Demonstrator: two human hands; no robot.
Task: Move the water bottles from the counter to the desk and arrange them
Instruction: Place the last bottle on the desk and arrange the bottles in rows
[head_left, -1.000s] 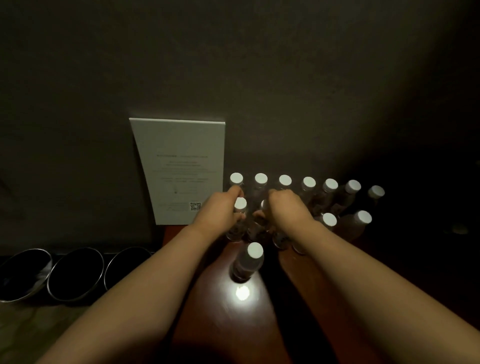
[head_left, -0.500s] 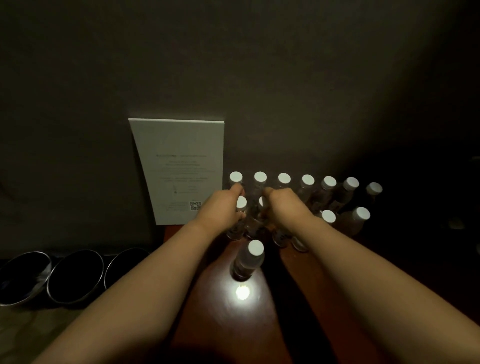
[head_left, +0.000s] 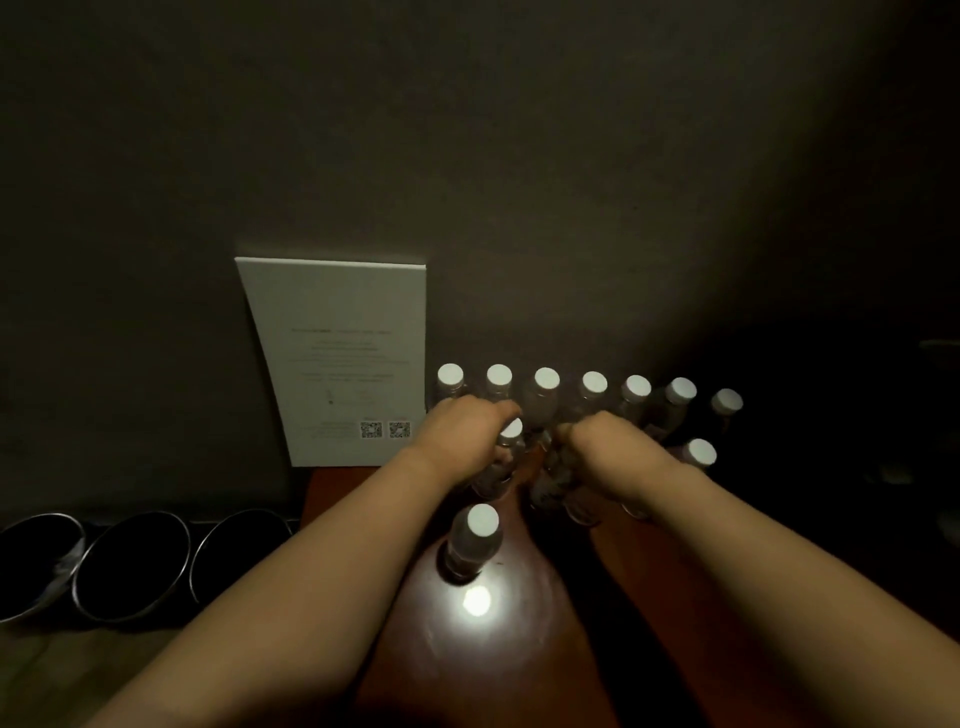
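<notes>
My left hand (head_left: 464, 434) grips a bottle (head_left: 501, 457) in 2nd row; right hand (head_left: 597, 449) grips another bottle (head_left: 551, 480) on desk (head_left: 498, 649).

White-capped bottles (head_left: 546, 395), reddish-brown desk (head_left: 478, 649)

surface: reddish-brown wooden desk (head_left: 498, 654), glossy, with a bright light glare
back row: seven white-capped water bottles (head_left: 546, 395) upright by the wall
front: one lone bottle (head_left: 472, 540) standing apart
left rear: white printed card (head_left: 337, 364) leaning upright
</notes>
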